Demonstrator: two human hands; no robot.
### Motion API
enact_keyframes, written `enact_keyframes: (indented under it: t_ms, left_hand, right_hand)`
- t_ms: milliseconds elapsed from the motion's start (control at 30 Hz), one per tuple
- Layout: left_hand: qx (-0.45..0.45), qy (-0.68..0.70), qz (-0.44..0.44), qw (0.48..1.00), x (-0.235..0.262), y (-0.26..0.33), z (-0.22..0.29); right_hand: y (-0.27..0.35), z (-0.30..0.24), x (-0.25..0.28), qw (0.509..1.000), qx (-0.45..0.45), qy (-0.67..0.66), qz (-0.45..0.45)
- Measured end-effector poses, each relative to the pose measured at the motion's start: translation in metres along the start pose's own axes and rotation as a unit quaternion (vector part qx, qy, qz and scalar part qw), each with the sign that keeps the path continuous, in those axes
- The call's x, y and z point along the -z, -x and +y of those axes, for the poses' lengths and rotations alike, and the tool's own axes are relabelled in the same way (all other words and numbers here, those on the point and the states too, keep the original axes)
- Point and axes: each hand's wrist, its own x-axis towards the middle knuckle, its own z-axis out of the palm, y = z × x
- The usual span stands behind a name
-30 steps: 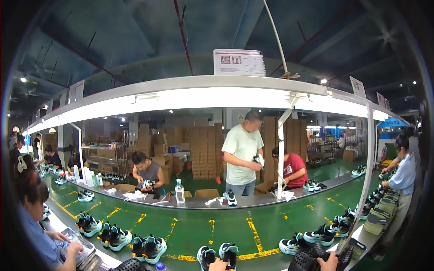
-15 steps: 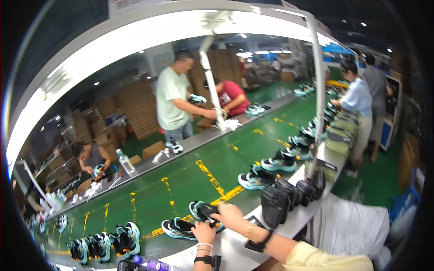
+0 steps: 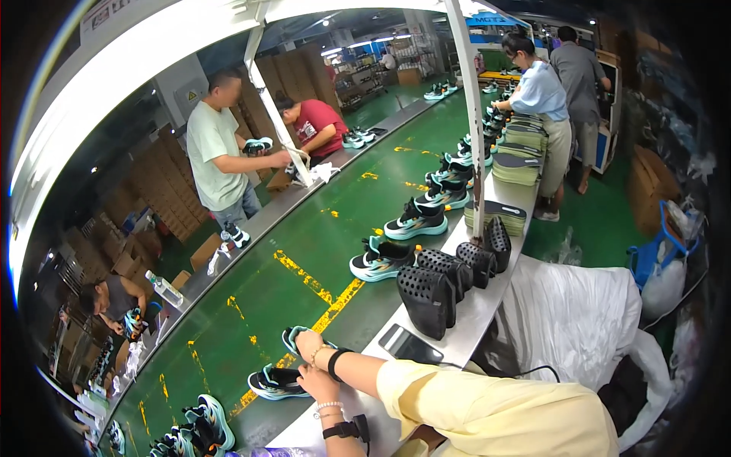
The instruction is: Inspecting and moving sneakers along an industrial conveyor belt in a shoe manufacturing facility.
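Note:
My right hand [image 3: 308,346] is closed over a black sneaker with a light-blue sole [image 3: 289,335], at the near edge of the green conveyor belt. Just below it my left hand [image 3: 318,383] is closed at the same sneaker's near end, its fingertips partly hidden by my right wrist. A matching sneaker [image 3: 272,382] lies on the belt beside my hands, to the left. Further left, several similar sneakers [image 3: 205,426] stand close together.
Black perforated shoe-shaped forms [image 3: 422,301] stand on the metal ledge [image 3: 476,335], near a flat black device [image 3: 411,344]. More sneakers [image 3: 381,259] line the belt beside a white post [image 3: 474,137]. Stacked green insoles [image 3: 518,164] lie beyond. Co-workers stand across the belt and far right.
My view has swung to the right, so the scene sits further left. My right hand has come closer to the left one, its wrist now crossing over the left fingers at the sneaker.

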Motion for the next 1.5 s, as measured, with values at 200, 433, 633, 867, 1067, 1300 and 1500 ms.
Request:
enact_keyframes:
  t_ms: [200,433,633,867,1067,1300,1500]
  left_hand:
    - [0.020,-0.044,-0.049,0.998,0.000,-0.022,0.009]
    - [0.057,0.030,-0.017,0.998,0.021,-0.023,-0.009]
    - [0.107,0.011,-0.020,0.994,0.025,-0.005,-0.003]
    - [0.159,-0.079,0.032,0.984,0.041,-0.003,-0.037]
    - [0.315,-0.037,-0.003,0.949,0.053,-0.006,-0.051]
    - [0.324,0.199,0.209,0.901,0.039,0.031,-0.074]
    - [0.256,0.219,0.228,0.914,0.033,0.030,-0.086]
  right_hand:
    - [-0.012,0.020,-0.003,0.998,0.052,0.025,0.035]
    - [-0.028,-0.009,0.011,0.995,0.100,-0.020,-0.016]
    - [-0.027,0.006,0.012,0.981,0.186,-0.004,-0.061]
    - [0.088,0.017,0.034,0.913,0.240,-0.316,0.093]
    - [0.207,0.080,0.037,0.906,0.165,-0.344,-0.184]
    - [0.267,0.098,0.016,0.895,0.131,-0.377,-0.198]
    - [0.283,0.116,-0.022,0.852,0.069,-0.512,-0.086]
